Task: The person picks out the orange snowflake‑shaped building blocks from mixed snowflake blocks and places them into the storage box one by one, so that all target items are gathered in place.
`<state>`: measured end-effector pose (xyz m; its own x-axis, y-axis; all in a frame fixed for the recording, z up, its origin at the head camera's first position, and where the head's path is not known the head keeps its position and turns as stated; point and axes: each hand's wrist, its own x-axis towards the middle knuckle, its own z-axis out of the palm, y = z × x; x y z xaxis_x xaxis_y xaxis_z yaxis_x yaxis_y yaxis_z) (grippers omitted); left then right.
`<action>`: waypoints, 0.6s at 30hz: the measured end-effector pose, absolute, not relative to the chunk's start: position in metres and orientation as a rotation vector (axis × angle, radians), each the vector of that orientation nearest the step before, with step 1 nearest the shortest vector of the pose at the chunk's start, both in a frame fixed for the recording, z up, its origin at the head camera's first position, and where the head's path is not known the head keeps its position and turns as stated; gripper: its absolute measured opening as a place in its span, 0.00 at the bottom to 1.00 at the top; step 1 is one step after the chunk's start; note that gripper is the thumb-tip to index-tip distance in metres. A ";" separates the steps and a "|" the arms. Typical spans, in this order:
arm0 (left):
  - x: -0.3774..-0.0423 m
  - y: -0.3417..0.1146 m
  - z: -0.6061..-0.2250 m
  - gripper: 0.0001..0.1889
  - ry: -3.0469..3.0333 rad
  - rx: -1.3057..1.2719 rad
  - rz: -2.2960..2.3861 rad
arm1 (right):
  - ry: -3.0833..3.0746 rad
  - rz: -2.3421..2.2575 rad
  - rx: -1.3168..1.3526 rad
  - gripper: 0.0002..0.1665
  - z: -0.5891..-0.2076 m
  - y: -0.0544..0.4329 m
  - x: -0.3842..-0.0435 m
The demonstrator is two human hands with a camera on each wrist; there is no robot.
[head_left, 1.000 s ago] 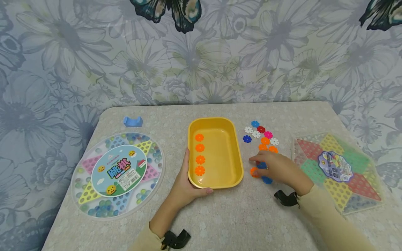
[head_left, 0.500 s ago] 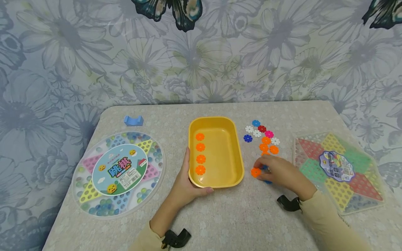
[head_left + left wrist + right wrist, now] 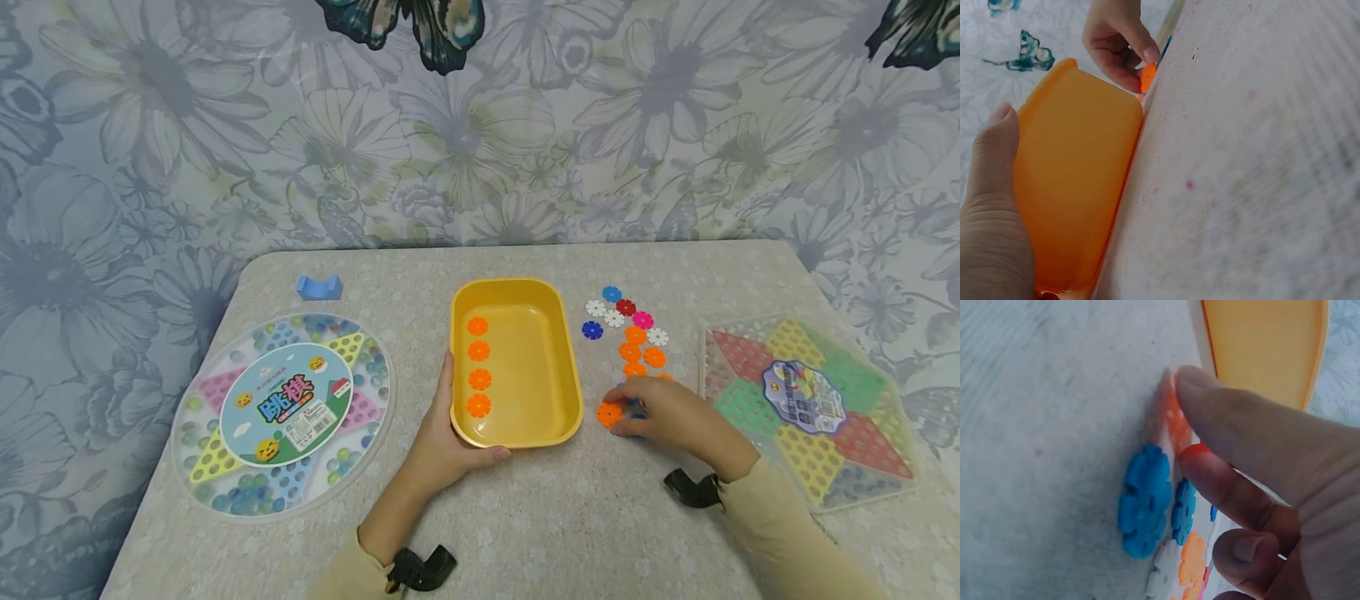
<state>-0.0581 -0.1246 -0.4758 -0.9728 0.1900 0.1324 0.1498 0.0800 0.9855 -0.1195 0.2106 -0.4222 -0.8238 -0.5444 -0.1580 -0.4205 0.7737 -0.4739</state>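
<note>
My left hand (image 3: pixel 442 446) holds the yellow plastic tray (image 3: pixel 536 367) at its near left corner, thumb along the near side. Inside the tray, several orange snowflake discs (image 3: pixel 478 379) form a column near the left wall. Right of the tray, my right hand (image 3: pixel 667 421) pinches another orange snowflake disc (image 3: pixel 608 414) between thumb and index finger. In the right wrist view this disc stands tilted on edge, close over the tabletop. Two blue snowflake discs (image 3: pixel 1144 503) lie right beside those fingers, mostly hidden under the hand in the head view.
Beyond my right hand lie loose orange discs (image 3: pixel 655 357), plus white, red, pink and blue ones (image 3: pixel 592 331). A round marble game box (image 3: pixel 285 408) lies at left, a six-sided one (image 3: pixel 806 408) at right. A small blue plastic stand (image 3: pixel 318 288) sits at the back left.
My right thumb and index finger have come together on the orange disc, and the hand has shifted slightly right and nearer. My left hand and the tray stay in place.
</note>
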 end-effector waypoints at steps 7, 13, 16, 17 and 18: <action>-0.058 -0.124 -0.475 0.76 2.277 0.363 2.084 | 2.721 -0.616 -0.797 0.16 -0.421 0.212 -0.120; -0.057 -0.124 -0.475 0.75 2.275 0.352 2.082 | 2.839 -0.677 -0.856 0.17 -0.404 0.207 -0.131; -0.057 -0.125 -0.475 0.75 2.278 0.356 2.080 | 2.836 -0.760 -0.898 0.19 -0.394 0.196 -0.137; -0.057 -0.125 -0.476 0.76 2.277 0.361 2.080 | 2.824 -0.785 -0.910 0.19 -0.391 0.191 -0.139; -0.057 -0.126 -0.476 0.76 2.277 0.364 2.080 | 2.812 -0.801 -0.923 0.20 -0.388 0.185 -0.140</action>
<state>-0.0572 -0.1256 -0.4763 -0.9719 0.1961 0.1301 0.1473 0.0759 0.9862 -0.1397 0.1849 -0.3881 -0.8163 -0.5710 0.0878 -0.5315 0.6827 -0.5014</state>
